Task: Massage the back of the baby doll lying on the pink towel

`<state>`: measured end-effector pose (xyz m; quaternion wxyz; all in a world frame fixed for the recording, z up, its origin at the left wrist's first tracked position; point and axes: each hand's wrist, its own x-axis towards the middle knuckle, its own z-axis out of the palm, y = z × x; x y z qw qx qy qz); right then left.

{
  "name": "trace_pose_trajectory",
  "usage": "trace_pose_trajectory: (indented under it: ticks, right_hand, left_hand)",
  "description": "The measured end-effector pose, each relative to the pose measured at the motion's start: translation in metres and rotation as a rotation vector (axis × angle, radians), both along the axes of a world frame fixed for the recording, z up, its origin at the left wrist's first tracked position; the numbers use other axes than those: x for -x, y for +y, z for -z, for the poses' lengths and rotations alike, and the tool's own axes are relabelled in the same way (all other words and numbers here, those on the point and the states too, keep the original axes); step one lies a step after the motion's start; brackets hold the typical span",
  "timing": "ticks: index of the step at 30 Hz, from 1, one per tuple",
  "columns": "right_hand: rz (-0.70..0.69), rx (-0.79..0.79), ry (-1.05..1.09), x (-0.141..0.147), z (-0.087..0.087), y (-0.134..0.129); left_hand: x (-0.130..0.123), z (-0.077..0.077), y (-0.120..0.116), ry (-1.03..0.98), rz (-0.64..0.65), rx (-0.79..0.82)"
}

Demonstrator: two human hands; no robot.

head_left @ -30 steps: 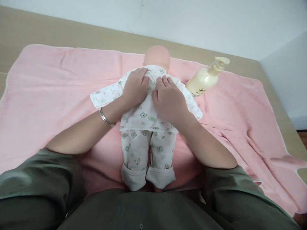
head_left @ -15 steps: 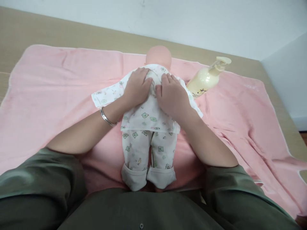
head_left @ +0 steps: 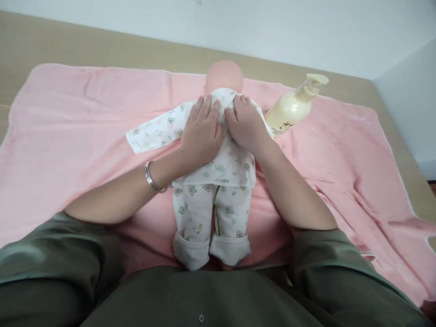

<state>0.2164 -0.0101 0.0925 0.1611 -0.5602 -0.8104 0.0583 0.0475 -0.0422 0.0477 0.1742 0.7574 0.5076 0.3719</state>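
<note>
A baby doll (head_left: 225, 75) lies face down, its head away from me. It wears a white printed top (head_left: 235, 165) and matching trousers (head_left: 194, 204) with turned-up cuffs. My left hand (head_left: 202, 129) rests flat on the left of the doll's upper back, fingers stretched toward its neck. On the right shoulder lies my right hand (head_left: 247, 122), fingers extended and slightly bent, the thumb near the middle of the back. Both palms touch the top and hold nothing. The doll's left-side sleeve (head_left: 153, 131) spreads outward; the other sleeve is mostly hidden behind my right arm.
A pink blanket (head_left: 85, 109) with folds at the right lies under the doll on a wooden table (head_left: 102, 43). A cream pump bottle (head_left: 291, 109) lies tilted just right of the doll. A white wall (head_left: 255, 27) stands behind the table.
My left hand has shifted slightly down and right on the doll's back, its fingers now straighter. My right hand has moved a little up toward the shoulder.
</note>
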Motion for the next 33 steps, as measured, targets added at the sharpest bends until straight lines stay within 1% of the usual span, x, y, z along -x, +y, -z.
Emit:
trace_pose_trajectory:
  ticks: [3, 6, 8, 10, 12, 15, 17, 19, 22, 26, 29, 31, 33]
  right_hand:
    - [0.048, 0.118, -0.033, 0.009, -0.007, -0.013]
    - [0.069, 0.159, -0.079, 0.021, -0.021, -0.036]
    - [0.080, 0.168, -0.123, 0.027, -0.028, -0.049]
    - [0.070, 0.164, -0.169, 0.029, -0.032, -0.056]
    - [0.045, 0.146, -0.174, 0.027, -0.034, -0.055]
    - [0.023, 0.127, -0.088, 0.020, -0.030, -0.039]
    - [0.048, 0.140, -0.048, 0.017, -0.025, -0.028]
    - [0.087, 0.150, -0.053, 0.017, -0.020, -0.020]
    - [0.118, 0.147, -0.046, 0.021, -0.015, -0.019]
    - [0.118, 0.143, -0.018, 0.022, -0.013, -0.022]
    - [0.065, 0.131, -0.023, 0.016, -0.013, -0.019]
    - [-0.004, 0.158, -0.040, 0.010, -0.016, -0.015]
    - [-0.045, 0.202, -0.069, 0.006, -0.020, -0.013]
  left_hand:
    - [0.010, 0.007, 0.019, -0.048, 0.020, 0.037]
    - [0.019, 0.010, 0.040, -0.099, -0.013, 0.086]
    - [0.021, 0.011, 0.046, -0.105, -0.055, 0.092]
    - [0.021, 0.012, 0.047, -0.081, -0.079, 0.068]
    - [0.020, 0.013, 0.044, -0.074, -0.084, 0.035]
    - [0.021, 0.017, 0.042, -0.110, -0.072, 0.023]
    - [0.022, 0.019, 0.042, -0.115, -0.073, 0.043]
    - [0.022, 0.020, 0.043, -0.106, -0.086, 0.062]
    - [0.021, 0.017, 0.041, -0.112, -0.097, 0.060]
    - [0.019, 0.012, 0.038, -0.127, -0.089, 0.059]
    - [0.019, 0.010, 0.038, -0.109, -0.086, 0.060]
    - [0.018, 0.008, 0.038, -0.077, -0.080, 0.056]
    - [0.016, 0.004, 0.035, -0.021, -0.079, 0.061]
